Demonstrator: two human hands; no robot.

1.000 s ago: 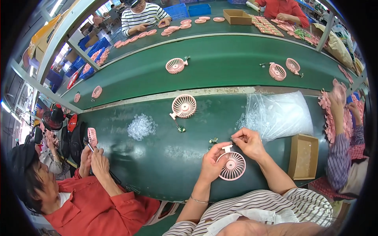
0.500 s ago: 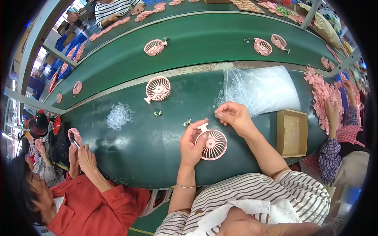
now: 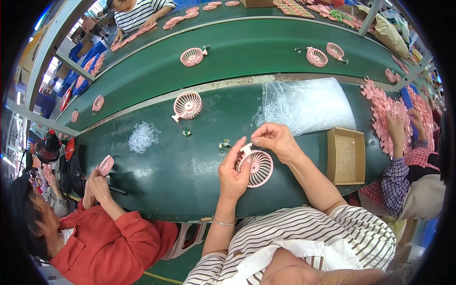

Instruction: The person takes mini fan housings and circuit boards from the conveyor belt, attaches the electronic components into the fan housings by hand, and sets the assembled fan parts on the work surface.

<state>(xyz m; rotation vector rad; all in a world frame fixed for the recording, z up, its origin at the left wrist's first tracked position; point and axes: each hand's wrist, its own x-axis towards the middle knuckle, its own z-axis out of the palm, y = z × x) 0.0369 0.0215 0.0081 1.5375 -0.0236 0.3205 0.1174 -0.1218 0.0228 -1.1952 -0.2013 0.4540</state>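
Observation:
My left hand (image 3: 230,175) is closed around a pink round fan housing (image 3: 262,170), its slatted face turned up and its pale stem pointing away from me. A small green circuit board (image 3: 225,144) hangs off by that stem, just beyond my left fingertips. My right hand (image 3: 281,142) is pinched at the stem's tip, close to my left fingers. Whatever it holds is too small to make out. Another pink fan housing (image 3: 187,105) with its own circuit board (image 3: 186,132) lies farther off to the left on the green table.
Clear small rings (image 3: 143,137) lie heaped at left; more fill a plastic bag (image 3: 323,107). A cardboard box (image 3: 331,161) stands at right, near piled pink parts (image 3: 380,114). Beyond runs a green conveyor belt (image 3: 256,47) carrying fan housings. A red-sleeved co-worker (image 3: 114,237) works at left.
My right hand has moved left and in to the stem of the fan housing. The fan housing has tilted slightly. The co-worker at left has raised another pink fan part.

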